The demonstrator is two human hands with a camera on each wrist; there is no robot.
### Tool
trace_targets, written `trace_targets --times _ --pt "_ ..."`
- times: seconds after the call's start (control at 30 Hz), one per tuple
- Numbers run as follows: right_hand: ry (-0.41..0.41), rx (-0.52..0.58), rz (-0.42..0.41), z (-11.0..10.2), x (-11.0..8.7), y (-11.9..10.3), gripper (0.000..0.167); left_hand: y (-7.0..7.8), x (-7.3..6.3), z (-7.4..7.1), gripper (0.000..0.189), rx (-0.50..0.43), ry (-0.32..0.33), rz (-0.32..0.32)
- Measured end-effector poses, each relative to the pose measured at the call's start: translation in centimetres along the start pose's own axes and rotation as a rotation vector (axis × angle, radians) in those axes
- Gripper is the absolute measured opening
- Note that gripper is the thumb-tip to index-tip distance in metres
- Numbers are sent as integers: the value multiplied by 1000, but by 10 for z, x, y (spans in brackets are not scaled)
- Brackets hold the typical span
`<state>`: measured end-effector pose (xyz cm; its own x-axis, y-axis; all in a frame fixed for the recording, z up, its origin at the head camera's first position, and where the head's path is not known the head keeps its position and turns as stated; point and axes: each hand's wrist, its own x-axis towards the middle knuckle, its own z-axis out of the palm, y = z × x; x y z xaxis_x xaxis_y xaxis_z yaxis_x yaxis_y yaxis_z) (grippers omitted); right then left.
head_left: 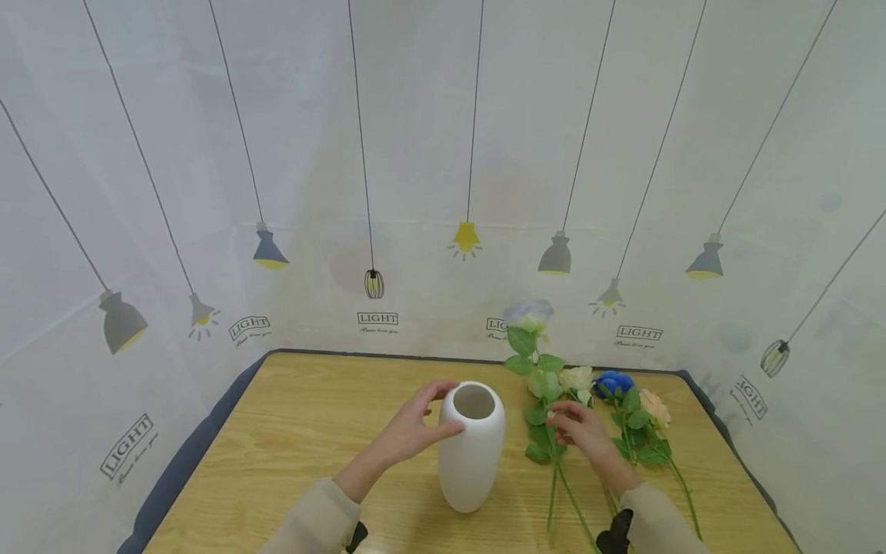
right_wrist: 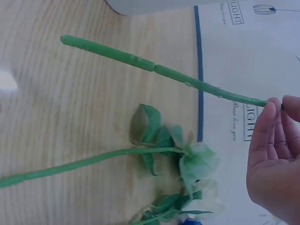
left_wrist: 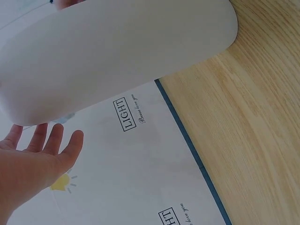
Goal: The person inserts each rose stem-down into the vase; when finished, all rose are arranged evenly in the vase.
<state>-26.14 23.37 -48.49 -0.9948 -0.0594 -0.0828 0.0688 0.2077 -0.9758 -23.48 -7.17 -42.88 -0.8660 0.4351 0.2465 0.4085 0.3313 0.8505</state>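
Backdrop writing: On the white printed backdrop (head_left: 415,154) you can read boxed "LIGHT" several times, with script ending "love you" beneath.
Vase hold: Your left hand (head_left: 418,427) holds the tall, smooth white vase (head_left: 471,469) near its rim, thumb in front; it stands upright on the light wooden table (head_left: 311,415).
Stem pinch: Your right hand (head_left: 581,431) pinches the slim green artificial stem (right_wrist: 178,76) between thumb and fingers; its bare end extends beyond your grip, outside the vase.

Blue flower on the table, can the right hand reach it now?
Probably not without letting go first: the right hand pinches another flower's stem, though the blue flower lies close by.
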Motion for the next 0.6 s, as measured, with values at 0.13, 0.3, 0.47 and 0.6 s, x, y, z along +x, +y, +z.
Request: trace_targets --times 0.13,0.3,0.47,0.6 --pt "-13 -2 -31 -6 -5 -16 37 1 0 0 59 0 0 3" --pt "-2 -59 -104 -11 -14 -42 37 1 -1 0 60 1 0 2" --pt "-27 -67 -175 -16 -18 -64 41 -1 -1 -1 59 -5 -1 4" --pt "-34 -63 -240 -19 -18 -78 39 0 0 0 58 -12 -3 4"
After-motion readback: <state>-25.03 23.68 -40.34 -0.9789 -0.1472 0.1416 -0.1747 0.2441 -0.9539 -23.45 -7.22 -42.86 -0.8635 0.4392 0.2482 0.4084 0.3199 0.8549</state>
